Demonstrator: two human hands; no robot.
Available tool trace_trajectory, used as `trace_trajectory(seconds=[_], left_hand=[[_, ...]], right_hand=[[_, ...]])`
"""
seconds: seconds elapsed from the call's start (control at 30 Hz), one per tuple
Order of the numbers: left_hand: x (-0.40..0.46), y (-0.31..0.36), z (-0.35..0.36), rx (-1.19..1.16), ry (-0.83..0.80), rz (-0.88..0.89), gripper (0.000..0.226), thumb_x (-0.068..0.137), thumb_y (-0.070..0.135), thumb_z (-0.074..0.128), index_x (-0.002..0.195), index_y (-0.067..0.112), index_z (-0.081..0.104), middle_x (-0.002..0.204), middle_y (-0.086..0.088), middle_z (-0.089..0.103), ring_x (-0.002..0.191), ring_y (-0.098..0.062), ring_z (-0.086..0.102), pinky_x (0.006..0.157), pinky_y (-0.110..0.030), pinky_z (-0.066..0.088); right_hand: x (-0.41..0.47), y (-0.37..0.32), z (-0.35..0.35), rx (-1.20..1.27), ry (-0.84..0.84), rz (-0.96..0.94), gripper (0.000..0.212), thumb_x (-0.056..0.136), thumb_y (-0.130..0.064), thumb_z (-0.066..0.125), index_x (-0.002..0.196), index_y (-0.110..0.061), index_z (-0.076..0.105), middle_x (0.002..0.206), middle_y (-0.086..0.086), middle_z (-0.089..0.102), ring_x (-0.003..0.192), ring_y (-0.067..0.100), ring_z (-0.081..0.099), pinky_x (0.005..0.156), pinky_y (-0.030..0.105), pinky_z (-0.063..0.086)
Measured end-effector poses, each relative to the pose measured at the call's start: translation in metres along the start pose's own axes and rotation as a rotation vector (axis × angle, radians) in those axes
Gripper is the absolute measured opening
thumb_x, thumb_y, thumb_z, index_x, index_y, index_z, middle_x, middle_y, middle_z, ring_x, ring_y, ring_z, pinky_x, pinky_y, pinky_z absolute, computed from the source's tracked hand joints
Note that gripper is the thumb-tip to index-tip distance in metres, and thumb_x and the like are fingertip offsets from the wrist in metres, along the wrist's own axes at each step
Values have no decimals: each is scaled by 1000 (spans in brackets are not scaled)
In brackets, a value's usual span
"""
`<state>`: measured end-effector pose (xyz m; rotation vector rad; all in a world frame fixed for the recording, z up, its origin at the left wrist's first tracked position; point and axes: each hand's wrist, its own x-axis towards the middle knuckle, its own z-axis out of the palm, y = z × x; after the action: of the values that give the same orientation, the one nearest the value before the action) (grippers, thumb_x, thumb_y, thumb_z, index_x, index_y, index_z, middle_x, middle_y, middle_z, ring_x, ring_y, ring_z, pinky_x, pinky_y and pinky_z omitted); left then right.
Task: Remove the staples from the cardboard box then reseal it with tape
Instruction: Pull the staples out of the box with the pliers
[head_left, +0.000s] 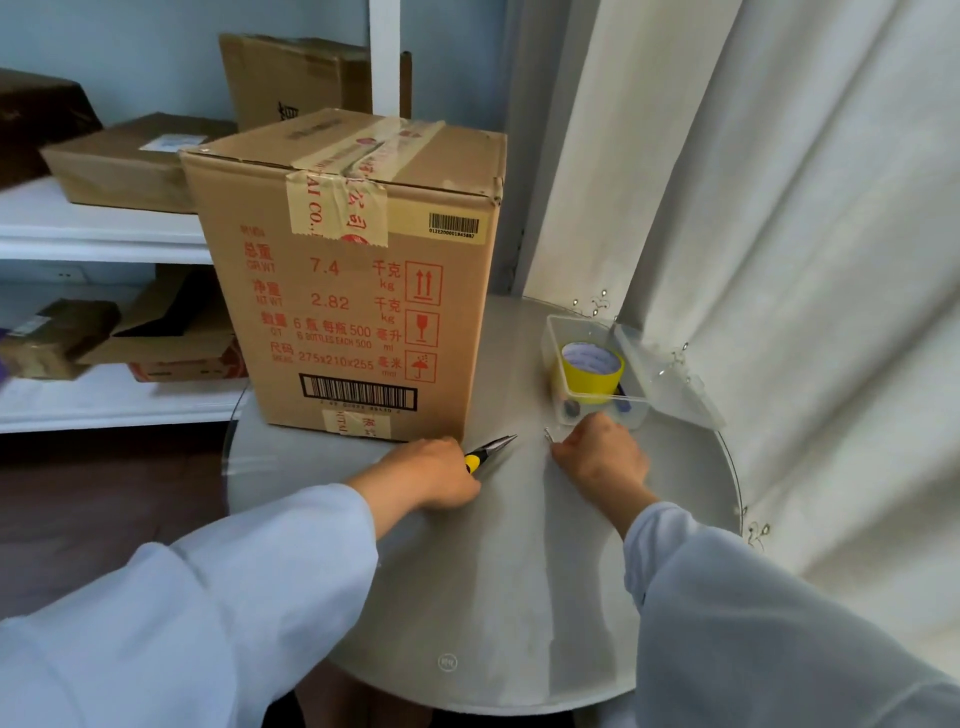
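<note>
So the cardboard box (343, 270) sits taped shut at the back-left of the round table (519, 597). Left hand (436, 475) grips needle-nose pliers (491, 449) just in front of it, right hand (597, 457) pinches a small staple (547, 434), tape roll (592, 371) in a clear tub (550, 332) behind.

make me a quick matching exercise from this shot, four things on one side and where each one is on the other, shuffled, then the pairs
Things
1. pliers
2. roll of yellow tape
3. cardboard box
4. small metal staple

Places
A. standing on the back left of the round table
B. pinched at the right hand
C. inside the clear plastic container
D. gripped in the left hand

Pairs: 1-D, 2-C, 3-A, 4-B
</note>
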<state>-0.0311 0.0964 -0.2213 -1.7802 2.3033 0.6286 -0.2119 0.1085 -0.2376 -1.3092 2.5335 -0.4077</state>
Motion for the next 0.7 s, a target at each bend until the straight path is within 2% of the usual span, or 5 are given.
trace_trajectory(seconds=[0.17, 0.33, 0.5, 0.6, 0.7], left_hand=[[4, -1, 4, 12, 1, 8, 48, 92, 40, 50, 129, 11, 43, 132, -10, 51, 119, -30, 51, 85, -31, 40], [6, -2, 5, 4, -6, -2, 47, 91, 39, 50, 129, 12, 43, 133, -10, 51, 120, -30, 50, 87, -31, 41], [5, -1, 7, -1, -9, -9, 47, 91, 37, 50, 131, 12, 42, 134, -10, 50, 121, -30, 49, 91, -34, 41], [3, -4, 8, -7, -10, -11, 46, 91, 36, 50, 129, 12, 42, 133, -10, 51, 121, -31, 49, 92, -35, 41], [3, -4, 9, -12, -6, -11, 46, 91, 36, 50, 129, 11, 42, 133, -10, 51, 120, -30, 49, 91, -34, 41]], right_hand=[[5, 12, 1, 65, 21, 37, 37, 88, -43, 59, 114, -17, 60, 122, 11, 59, 115, 30, 56, 91, 34, 42], [3, 9, 7, 84, 57, 13, 26, 93, -31, 53, 115, -18, 60, 123, 14, 57, 117, 32, 53, 92, 34, 42], [9, 11, 6, 100, 42, 38, 28, 92, -24, 49, 115, -13, 60, 121, 17, 58, 114, 35, 55, 91, 35, 44], [10, 13, 5, 124, 4, 31, 28, 90, -26, 52, 110, -9, 61, 117, 18, 60, 109, 35, 57, 88, 35, 45], [8, 15, 4, 130, -18, 19, 32, 90, -31, 56, 114, -11, 59, 121, 17, 58, 113, 35, 55, 91, 35, 44]])
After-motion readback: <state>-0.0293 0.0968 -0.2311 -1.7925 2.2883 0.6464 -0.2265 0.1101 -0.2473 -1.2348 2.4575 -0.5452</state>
